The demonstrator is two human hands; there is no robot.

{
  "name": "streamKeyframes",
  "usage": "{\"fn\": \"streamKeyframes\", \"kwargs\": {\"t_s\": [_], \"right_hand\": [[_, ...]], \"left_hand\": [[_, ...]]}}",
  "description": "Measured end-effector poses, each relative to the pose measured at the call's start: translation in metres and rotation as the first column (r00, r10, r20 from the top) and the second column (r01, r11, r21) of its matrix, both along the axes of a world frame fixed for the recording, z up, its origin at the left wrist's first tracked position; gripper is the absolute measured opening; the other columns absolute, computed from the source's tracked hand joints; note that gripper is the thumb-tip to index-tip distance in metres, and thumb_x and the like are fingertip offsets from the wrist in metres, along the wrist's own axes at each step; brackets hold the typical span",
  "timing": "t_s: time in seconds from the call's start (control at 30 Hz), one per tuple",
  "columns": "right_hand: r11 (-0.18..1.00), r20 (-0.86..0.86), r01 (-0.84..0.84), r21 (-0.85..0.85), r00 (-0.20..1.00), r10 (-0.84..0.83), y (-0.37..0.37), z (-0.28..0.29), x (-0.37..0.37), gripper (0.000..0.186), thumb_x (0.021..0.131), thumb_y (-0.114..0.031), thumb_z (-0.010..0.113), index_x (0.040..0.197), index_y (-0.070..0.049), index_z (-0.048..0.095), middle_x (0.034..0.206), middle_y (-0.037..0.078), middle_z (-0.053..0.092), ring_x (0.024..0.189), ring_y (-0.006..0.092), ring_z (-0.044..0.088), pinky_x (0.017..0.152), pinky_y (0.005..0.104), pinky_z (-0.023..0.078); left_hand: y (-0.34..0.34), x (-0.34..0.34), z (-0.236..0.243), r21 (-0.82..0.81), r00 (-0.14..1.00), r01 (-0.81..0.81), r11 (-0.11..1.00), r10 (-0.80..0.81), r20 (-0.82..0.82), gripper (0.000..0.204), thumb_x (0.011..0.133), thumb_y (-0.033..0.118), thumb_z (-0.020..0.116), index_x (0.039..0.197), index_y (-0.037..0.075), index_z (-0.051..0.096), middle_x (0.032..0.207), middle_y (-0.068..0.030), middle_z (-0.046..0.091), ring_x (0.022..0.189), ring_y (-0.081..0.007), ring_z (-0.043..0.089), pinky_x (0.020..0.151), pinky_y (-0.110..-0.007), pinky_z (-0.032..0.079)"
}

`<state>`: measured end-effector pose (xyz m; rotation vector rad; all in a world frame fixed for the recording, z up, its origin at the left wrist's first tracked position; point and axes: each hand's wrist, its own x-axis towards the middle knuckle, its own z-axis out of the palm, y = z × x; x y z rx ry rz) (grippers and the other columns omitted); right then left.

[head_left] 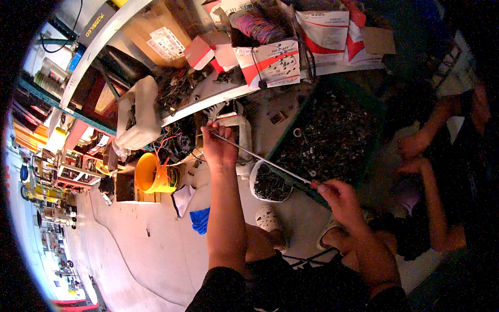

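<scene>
A thin silver rod (275, 165) slants between my two hands across the front left corner of a green tray (293, 120). My left hand (221, 151) is closed around its upper end. My right hand (340, 200) pinches the lower end, where a small red part shows at the fingertips. Many small metal pieces fill the tray, with a pale ring (297, 132) among them. Below the rod stands a white container (252, 178) with dark, thin pieces in it. Just above my left hand is a whitish, frayed bundle (213, 111), partly in shadow.
Another person's hands (418, 140) are at the tray's right side. A shelf edge (208, 104) runs above, carrying a cardboard box (156, 39) and red-and-white packages (273, 62). A yellow bucket (150, 174) and blue cloth (199, 221) lie left of my forearm.
</scene>
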<state>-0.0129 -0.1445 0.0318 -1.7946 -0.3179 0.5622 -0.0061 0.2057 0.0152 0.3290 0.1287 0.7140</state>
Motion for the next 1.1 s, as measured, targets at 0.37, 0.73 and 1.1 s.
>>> {"fn": "streamKeyframes", "kwargs": {"t_s": [0.37,0.73,1.1], "right_hand": [[0.907,-0.376,-0.421,-0.023,0.844,0.382,0.002,-0.019,-0.003,0.028,0.096,-0.028,0.051,0.111,-0.005,0.057,0.078,0.000,0.059,0.070,0.0085,0.056,0.058,0.0245,0.044],[0.964,-0.447,-0.253,0.081,0.855,0.262,0.005,-0.027,-0.006,0.027,0.098,-0.030,0.047,0.112,-0.007,0.053,0.080,0.002,0.061,0.069,0.0126,0.061,0.056,0.0273,0.049],[0.973,-0.366,-0.173,0.151,0.905,0.218,0.009,-0.034,-0.001,0.026,0.098,-0.032,0.046,0.097,-0.007,0.053,0.072,0.001,0.059,0.059,0.0136,0.059,0.050,0.0270,0.046]], "left_hand": [[-0.040,0.018,0.006,0.062,0.983,0.179,0.982,-0.182,0.031,0.031,0.097,0.035,0.047,0.093,0.006,0.056,0.081,-0.0022,0.053,0.065,-0.0123,0.040,0.059,-0.026,0.034],[-0.122,0.034,0.002,0.517,0.715,0.577,0.632,-0.084,-0.694,0.039,0.096,0.043,0.045,0.096,0.009,0.063,0.083,-0.0002,0.059,0.068,-0.0106,0.051,0.063,-0.026,0.041],[-0.135,0.040,-0.005,0.486,0.592,0.738,0.469,-0.104,-0.799,0.041,0.097,0.047,0.042,0.089,0.012,0.062,0.073,0.0027,0.056,0.063,-0.0084,0.046,0.054,-0.024,0.034]]}}
